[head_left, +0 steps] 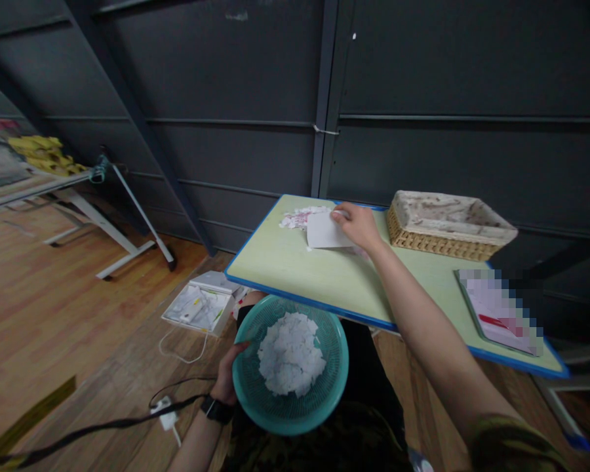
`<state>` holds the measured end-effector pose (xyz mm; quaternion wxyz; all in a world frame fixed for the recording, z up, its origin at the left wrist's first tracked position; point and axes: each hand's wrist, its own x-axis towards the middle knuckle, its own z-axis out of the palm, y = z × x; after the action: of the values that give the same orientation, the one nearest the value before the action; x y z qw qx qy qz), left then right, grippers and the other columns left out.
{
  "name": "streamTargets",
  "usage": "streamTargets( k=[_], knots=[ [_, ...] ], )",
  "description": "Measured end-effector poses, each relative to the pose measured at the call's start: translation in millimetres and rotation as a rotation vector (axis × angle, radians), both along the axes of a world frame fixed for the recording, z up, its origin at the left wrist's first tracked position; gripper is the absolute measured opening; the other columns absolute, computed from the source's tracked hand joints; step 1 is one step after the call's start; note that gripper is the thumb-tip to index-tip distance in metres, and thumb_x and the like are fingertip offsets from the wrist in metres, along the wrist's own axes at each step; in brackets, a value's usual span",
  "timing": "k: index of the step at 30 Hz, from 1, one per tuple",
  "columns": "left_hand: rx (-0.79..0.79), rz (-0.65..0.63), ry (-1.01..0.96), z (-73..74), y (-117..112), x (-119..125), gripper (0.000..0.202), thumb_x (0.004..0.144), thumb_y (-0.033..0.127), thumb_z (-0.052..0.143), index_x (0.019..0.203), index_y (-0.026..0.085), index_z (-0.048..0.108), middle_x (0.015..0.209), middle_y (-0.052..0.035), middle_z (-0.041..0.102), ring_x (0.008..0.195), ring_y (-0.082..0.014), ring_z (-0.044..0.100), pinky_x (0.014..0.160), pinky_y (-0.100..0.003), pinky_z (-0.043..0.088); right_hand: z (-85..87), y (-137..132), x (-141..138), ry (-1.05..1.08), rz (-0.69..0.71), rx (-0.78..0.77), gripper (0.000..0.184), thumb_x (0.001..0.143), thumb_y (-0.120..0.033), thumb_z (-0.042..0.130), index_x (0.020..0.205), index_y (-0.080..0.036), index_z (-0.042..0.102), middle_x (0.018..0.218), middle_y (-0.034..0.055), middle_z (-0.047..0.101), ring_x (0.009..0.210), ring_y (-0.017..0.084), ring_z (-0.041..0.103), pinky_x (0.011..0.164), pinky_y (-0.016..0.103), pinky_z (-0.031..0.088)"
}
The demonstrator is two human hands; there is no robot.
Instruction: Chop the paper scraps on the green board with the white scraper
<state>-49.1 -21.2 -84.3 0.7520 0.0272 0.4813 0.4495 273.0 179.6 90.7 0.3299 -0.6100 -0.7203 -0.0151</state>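
My left hand (227, 372) grips the left rim of a teal plastic colander (291, 414), which rests at my lap just below the table edge. Inside the colander lies a heap of torn white paper scraps (291, 354). Over the table, my right hand (356, 225) pinches a white card (326, 231) by its upper right corner. The card is tilted, its lower edge close to the tabletop. Behind and left of it a pile of white and pinkish paper scraps (295, 218) is spread on the table. Part of that pile is hidden by the card.
The pale green table (285, 265) has a blue edge. A cloth-lined wicker basket (442, 244) stands at its back right, with a blurred tablet-like item (496, 314) nearer me. On the floor at left are an open white box (196, 308), a power strip (164, 413) and cables.
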Motion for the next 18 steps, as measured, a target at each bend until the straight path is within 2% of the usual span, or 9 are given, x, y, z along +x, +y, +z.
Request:
streamTargets(
  k=[6,11,14,18],
  knots=[
    [0.062,-0.032,0.149,5.6,0.4,3.0,0.007,0.071,0.024,0.071,0.076,0.019,0.072,0.065,-0.0024,0.076,0.076,-0.0284,0.073,0.073,-0.036,0.055,11.1,-6.5,5.3,-0.071,-0.081,-0.039,0.03,0.087,-0.03,0.051,0.103,-0.02,0.074,0.103,0.0108,0.075,0.095,0.028,0.066,0.081,0.035,0.045],
    [0.082,-0.04,0.143,2.1,0.6,1.6,0.009,0.073,0.025,0.07,0.077,0.017,0.073,0.065,-0.0035,0.076,0.076,-0.0286,0.073,0.071,-0.035,0.054,8.6,-4.2,5.3,-0.048,0.008,-0.046,0.03,0.087,-0.031,0.051,0.103,-0.019,0.074,0.103,0.0107,0.075,0.093,0.026,0.066,0.081,0.034,0.044],
    [0.08,-0.032,0.146,0.3,0.1,0.2,0.007,0.074,0.023,0.069,0.076,0.018,0.073,0.064,-0.0017,0.076,0.071,-0.0261,0.072,0.067,-0.033,0.054,5.0,-1.7,4.5,-0.04,0.007,-0.029,0.032,0.089,-0.032,0.051,0.106,-0.018,0.074,0.104,0.011,0.075,0.094,0.026,0.066,0.082,0.034,0.044],
    [0.082,-0.027,0.146,3.3,-0.1,1.2,0.008,0.074,0.024,0.069,0.076,0.017,0.073,0.063,-0.0022,0.075,0.073,-0.0266,0.072,0.071,-0.033,0.054,5.4,-1.6,4.6,-0.038,0.022,-0.032,0.03,0.088,-0.031,0.051,0.103,-0.018,0.074,0.103,0.0109,0.075,0.094,0.026,0.067,0.082,0.034,0.044]
  ],
)
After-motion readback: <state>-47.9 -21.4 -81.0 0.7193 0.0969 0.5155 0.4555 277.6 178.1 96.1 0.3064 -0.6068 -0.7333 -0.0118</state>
